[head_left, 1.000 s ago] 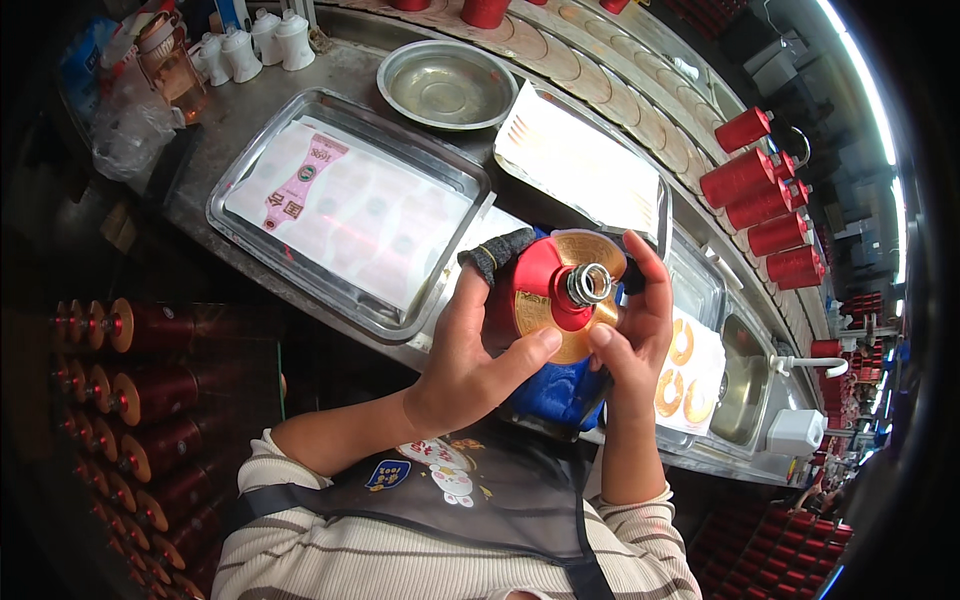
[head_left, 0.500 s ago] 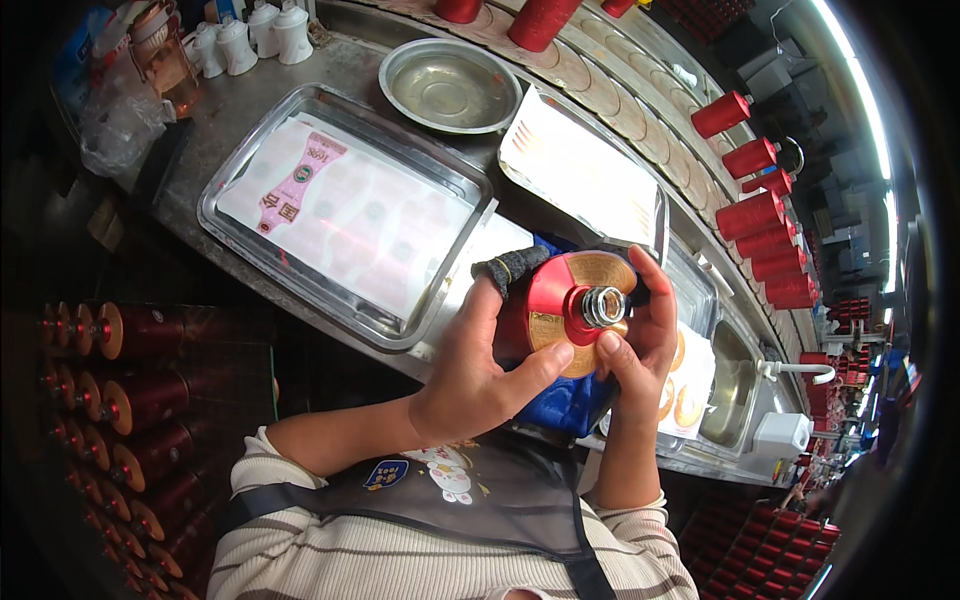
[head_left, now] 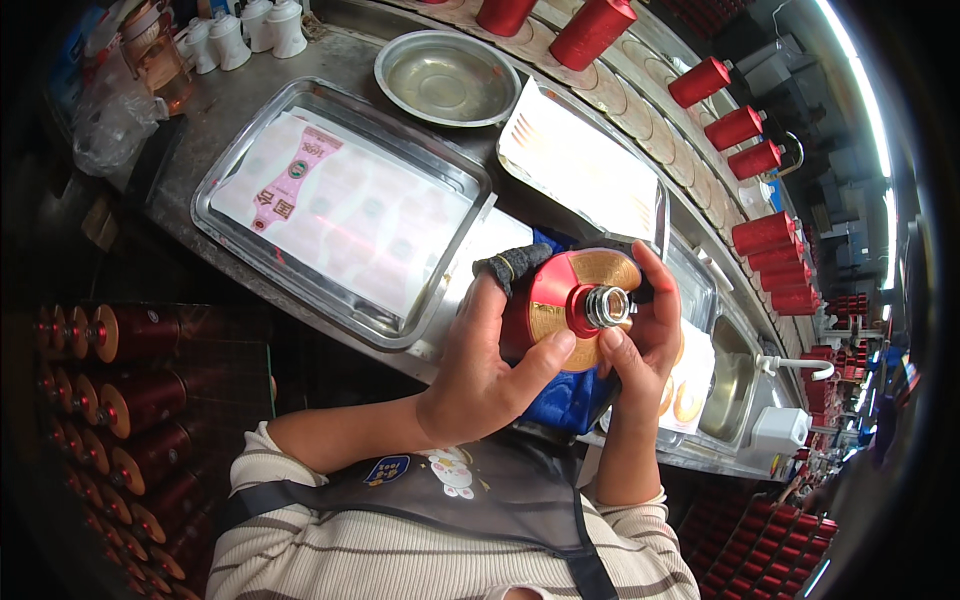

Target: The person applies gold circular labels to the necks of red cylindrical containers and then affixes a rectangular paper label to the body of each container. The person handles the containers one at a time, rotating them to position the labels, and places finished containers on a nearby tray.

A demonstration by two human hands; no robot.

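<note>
Between my two hands sits a red bottle (head_left: 575, 297), its bare threaded metallic neck tilted up toward me. Gold label pieces (head_left: 606, 268) curve over its shoulder around the neck. My left hand (head_left: 480, 372) grips the bottle's left side, thumb pressed on the shoulder, a dark cover over one fingertip. On the other side my right hand (head_left: 648, 350) clasps it, thumb on the lower gold label and forefinger along the rim. A blue cloth (head_left: 565, 402) lies beneath the bottle, whose lower body is mostly hidden.
A metal tray (head_left: 402, 338) with label sheets is at left. Beyond are a round metal basin (head_left: 447, 80) and a white-lined tray (head_left: 580, 160). Red bottles (head_left: 594, 33) stand on a curved conveyor (head_left: 650, 125). A sink (head_left: 735, 390) is at right; racked bottles (head_left: 140, 400) are lower left.
Red bottles on the conveyor have shifted along it toward the lower right. My hands keep nearly the same grip on the bottle.
</note>
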